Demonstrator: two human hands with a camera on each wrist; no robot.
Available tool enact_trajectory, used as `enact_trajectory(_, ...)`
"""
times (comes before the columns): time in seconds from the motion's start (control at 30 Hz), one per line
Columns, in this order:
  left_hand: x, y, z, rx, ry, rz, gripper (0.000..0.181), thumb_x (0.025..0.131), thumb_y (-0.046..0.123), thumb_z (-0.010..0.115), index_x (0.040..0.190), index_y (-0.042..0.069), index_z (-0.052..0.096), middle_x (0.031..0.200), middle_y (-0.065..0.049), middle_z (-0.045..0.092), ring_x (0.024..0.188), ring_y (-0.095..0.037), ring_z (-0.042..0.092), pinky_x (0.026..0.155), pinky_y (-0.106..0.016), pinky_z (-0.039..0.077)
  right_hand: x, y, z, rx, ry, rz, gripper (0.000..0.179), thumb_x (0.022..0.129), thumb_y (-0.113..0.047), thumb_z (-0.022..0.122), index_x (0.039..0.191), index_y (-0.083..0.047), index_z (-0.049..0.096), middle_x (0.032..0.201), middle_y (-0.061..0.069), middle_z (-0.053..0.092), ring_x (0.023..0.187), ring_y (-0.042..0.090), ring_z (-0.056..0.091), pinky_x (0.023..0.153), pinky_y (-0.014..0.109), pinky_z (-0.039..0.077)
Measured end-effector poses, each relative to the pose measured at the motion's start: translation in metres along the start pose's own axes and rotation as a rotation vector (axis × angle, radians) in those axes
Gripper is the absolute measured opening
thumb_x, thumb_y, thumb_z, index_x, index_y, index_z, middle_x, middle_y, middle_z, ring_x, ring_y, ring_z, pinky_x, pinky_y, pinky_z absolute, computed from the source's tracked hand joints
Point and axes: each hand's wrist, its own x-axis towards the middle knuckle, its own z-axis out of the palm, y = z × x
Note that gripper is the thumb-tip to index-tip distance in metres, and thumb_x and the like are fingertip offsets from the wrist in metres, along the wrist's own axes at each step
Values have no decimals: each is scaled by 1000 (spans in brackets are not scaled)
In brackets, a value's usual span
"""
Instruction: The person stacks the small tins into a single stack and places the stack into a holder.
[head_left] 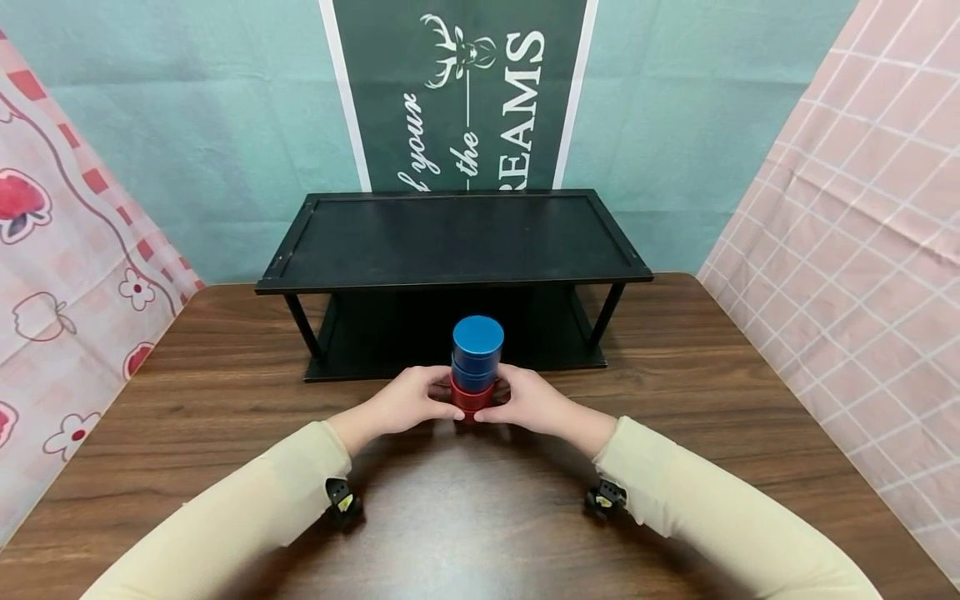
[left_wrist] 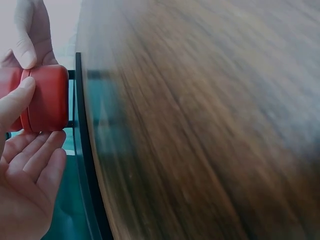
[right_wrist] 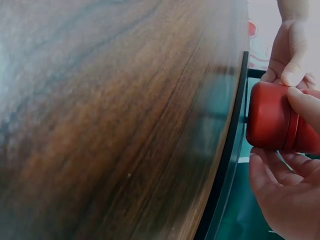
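A blue cylindrical tin (head_left: pixel 477 340) with a flat lid stands upright on top of a red cylindrical tin (head_left: pixel 472 400). My left hand (head_left: pixel 412 398) grips the red tin from the left, thumb across its near side. From the right, my right hand (head_left: pixel 531 402) holds the same tin, its thumb close to the other one. Both wrist views show the red tin (left_wrist: pixel 48 98) with a lid seam, the thumbs pressing near that seam and the fingers round the back. Its base (right_wrist: pixel 257 115) looks raised off the tabletop. The blue tin is out of both wrist views.
Behind the hands stands a black two-level shelf (head_left: pixel 457 237) on the wooden table (head_left: pixel 465 517). A green cloth (head_left: pixel 225 125) hangs at the back. Patterned cloths flank the table, a fruit print (head_left: pixel 67 333) left and pink checks (head_left: pixel 862 250) right.
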Motion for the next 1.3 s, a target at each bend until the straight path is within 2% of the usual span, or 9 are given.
enact_trajectory(0.23,2,5,-1,-12,36,10,48,81,18,73,124,5,55,118,-9,61,105,-21,60,90,-37,48,-3,-2,-5,9,33,-2,51,80,-22,76,123,-7,53,112,6,63,96,17,62,83,34,51)
enact_trajectory(0.47,0,7,0,-27,66,6,49,81,19,74,124,5,55,119,-9,60,107,-22,60,91,-37,47,-5,-3,-5,13,57,-17,52,80,-24,75,123,-7,53,113,6,62,97,17,61,84,35,51)
enact_trajectory(0.63,-1,12,-2,-35,101,0,49,80,20,75,123,6,56,119,-7,61,106,-20,60,90,-35,48,-6,-6,-5,1,103,-22,54,79,-25,76,125,-8,53,116,6,62,100,17,60,86,36,50)
enact_trajectory(0.87,0,21,-7,-66,134,17,48,79,18,76,122,5,57,118,-8,61,105,-21,60,90,-39,47,-6,-11,-9,14,149,-23,54,80,-23,75,126,-7,53,118,7,61,102,18,60,87,36,50)
enact_trajectory(1.03,0,26,-11,-71,152,16,48,79,17,76,122,6,57,119,-7,61,105,-19,60,89,-35,48,-5,-19,-14,69,164,-42,53,79,-19,76,125,-4,53,119,9,61,102,21,60,87,38,50)
enact_trajectory(1.17,1,29,-15,-79,165,2,48,79,17,76,122,7,57,119,-6,61,106,-18,60,90,-34,48,-4,-25,-18,74,182,-34,52,79,-20,76,124,-5,54,117,7,61,101,19,60,85,36,50)
enact_trajectory(1.3,3,34,-21,-95,179,16,48,79,16,76,122,6,57,119,-7,61,105,-19,60,90,-36,48,-2,-29,-24,79,198,-39,52,79,-19,76,124,-5,54,118,7,61,101,19,59,85,34,51)
